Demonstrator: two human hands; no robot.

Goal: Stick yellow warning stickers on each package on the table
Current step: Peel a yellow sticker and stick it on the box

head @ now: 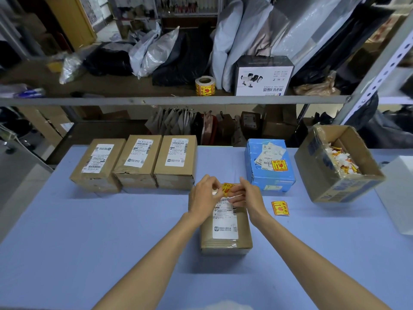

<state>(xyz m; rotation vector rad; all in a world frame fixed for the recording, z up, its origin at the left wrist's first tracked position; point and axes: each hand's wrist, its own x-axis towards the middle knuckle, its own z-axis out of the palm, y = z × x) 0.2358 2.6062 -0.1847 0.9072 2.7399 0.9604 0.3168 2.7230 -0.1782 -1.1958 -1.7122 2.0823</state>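
Far left, three brown cardboard packages (137, 159) side by side, white labels up. Near left, broad open stretch of smooth blue table (89, 231). Centre: left hand (205, 194) and right hand (249, 196) pinching one glossy yellow warning sticker (227, 188) over a taped cardboard package (225, 233), label partly hidden. Right: loose stickers (279, 208) lying flat, stickered blue box (270, 173), open carton (330, 189) of paper scraps.

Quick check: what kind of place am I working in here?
Probably a parcel shipping or packing room: labelled cardboard boxes on the table, grey mailer bags on the shelf, a roll of yellow warning stickers.
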